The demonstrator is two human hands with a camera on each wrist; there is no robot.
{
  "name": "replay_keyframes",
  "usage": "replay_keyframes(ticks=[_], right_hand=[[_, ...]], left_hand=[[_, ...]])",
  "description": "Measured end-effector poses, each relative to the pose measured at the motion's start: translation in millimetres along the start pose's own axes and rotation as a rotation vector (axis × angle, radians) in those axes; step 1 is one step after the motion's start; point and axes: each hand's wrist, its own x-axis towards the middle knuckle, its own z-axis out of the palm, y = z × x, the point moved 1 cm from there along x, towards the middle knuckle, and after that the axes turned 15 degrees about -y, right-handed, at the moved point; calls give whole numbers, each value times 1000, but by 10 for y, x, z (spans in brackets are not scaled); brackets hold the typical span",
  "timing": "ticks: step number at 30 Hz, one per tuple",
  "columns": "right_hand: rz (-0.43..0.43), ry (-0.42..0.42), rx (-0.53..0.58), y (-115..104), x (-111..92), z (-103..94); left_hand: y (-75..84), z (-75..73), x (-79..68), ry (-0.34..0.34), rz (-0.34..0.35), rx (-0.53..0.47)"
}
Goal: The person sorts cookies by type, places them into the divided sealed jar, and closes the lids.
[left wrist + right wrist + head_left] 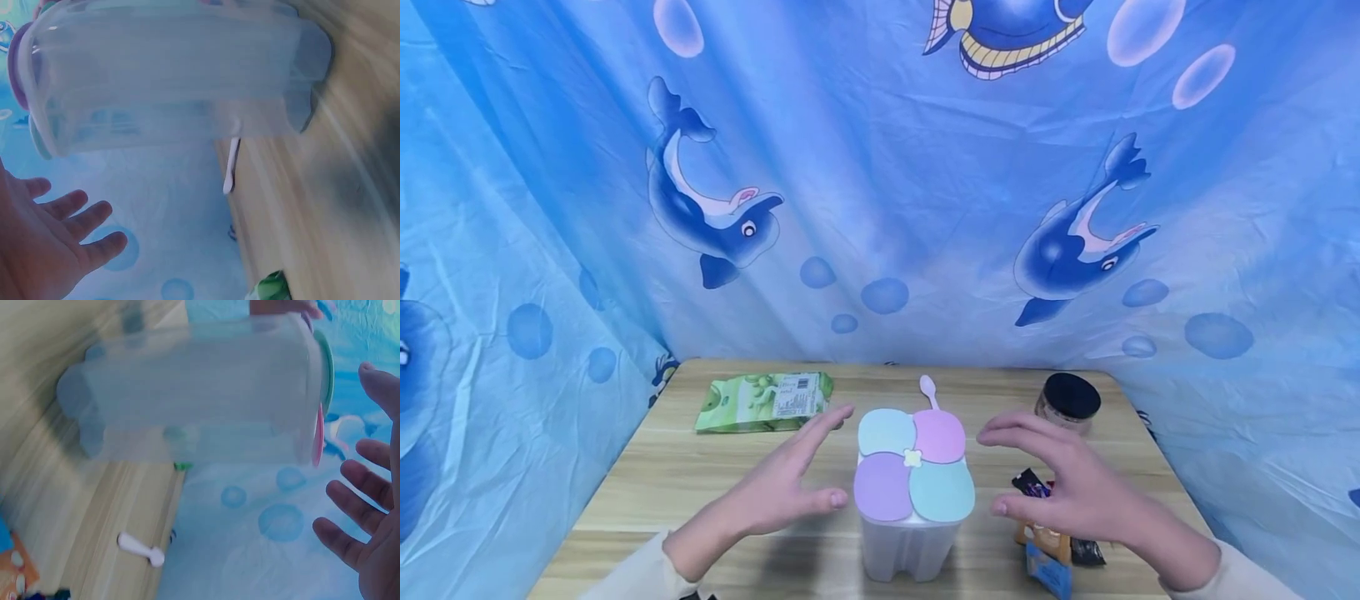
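A tall translucent storage container stands upright on the table, topped by four petal-shaped lids in light blue, pink, purple and mint. To its left hovers my left hand, palm toward it, thumb and fingers spread apart. My right hand is held on the opposite side with fingers loosely bent. Gaps show between both hands and the container. In the left wrist view, the left hand has nothing in it; in the right wrist view, the right hand is likewise bare.
A green printed pouch lies at the back left. Behind the container is a pale pink spoon. A black-lidded jar stands at the back right, and several small snack packets lie partly under the right hand. A blue patterned curtain hangs behind.
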Motion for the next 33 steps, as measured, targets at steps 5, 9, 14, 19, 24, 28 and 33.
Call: replay_keyframes(ticks=[5, 9, 14, 19, 24, 28, 33], right_hand=[[-49, -10, 96, -47, 75, 74], [-60, -12, 114, -52, 97, 141], [-67, 3, 127, -50, 84, 225], [-79, 8, 168, -56, 69, 287], [-84, 18, 186, -51, 67, 321], [-62, 29, 179, -49, 66, 337], [-82, 69, 160, -34, 70, 360]], left_hand=[[3, 93, 95, 35, 86, -88], [-11, 153, 163, 30, 144, -179], [-14, 202, 197, -6, 138, -314], [-32, 254, 197, -18, 158, -371], [-45, 268, 196, -13, 173, -389], [-23, 256, 194, -24, 171, -411], [2, 256, 192, -37, 167, -462]])
